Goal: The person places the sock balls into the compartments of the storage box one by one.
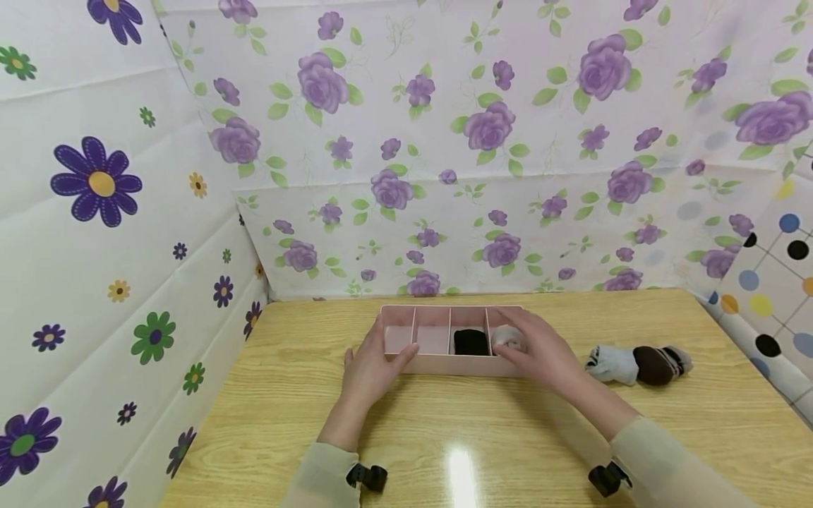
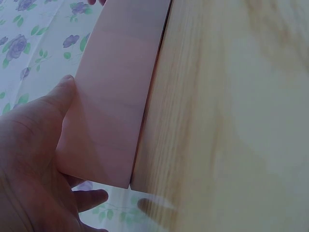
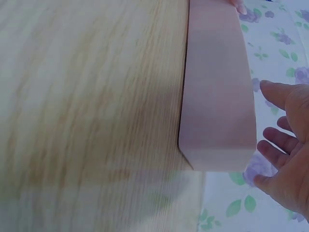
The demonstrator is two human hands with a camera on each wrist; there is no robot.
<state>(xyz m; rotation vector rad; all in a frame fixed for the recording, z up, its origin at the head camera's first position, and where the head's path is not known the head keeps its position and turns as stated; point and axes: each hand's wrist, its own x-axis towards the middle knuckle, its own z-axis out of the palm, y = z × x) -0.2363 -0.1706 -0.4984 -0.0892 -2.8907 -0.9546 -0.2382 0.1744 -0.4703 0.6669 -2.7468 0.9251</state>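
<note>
A pink box (image 1: 457,365) divided into a row of compartments lies on the table. A black folded sock (image 1: 471,342) sits in its third compartment from the left, and a whitish rolled sock (image 1: 508,337) in the rightmost one. My left hand (image 1: 371,363) grips the box's left end, thumb on the front rim and fingers around the end wall. Over the right end hovers my right hand (image 1: 540,349), fingers spread and relaxed. The right wrist view shows a gap between this hand (image 3: 289,140) and the box wall (image 3: 219,87).
To the right on the wooden table (image 1: 444,430) lie a pale grey-blue rolled sock (image 1: 612,364), a dark brown one (image 1: 654,365) and a striped one (image 1: 679,360), side by side. Flower-printed sheets (image 1: 394,141) stand behind the table and at its left.
</note>
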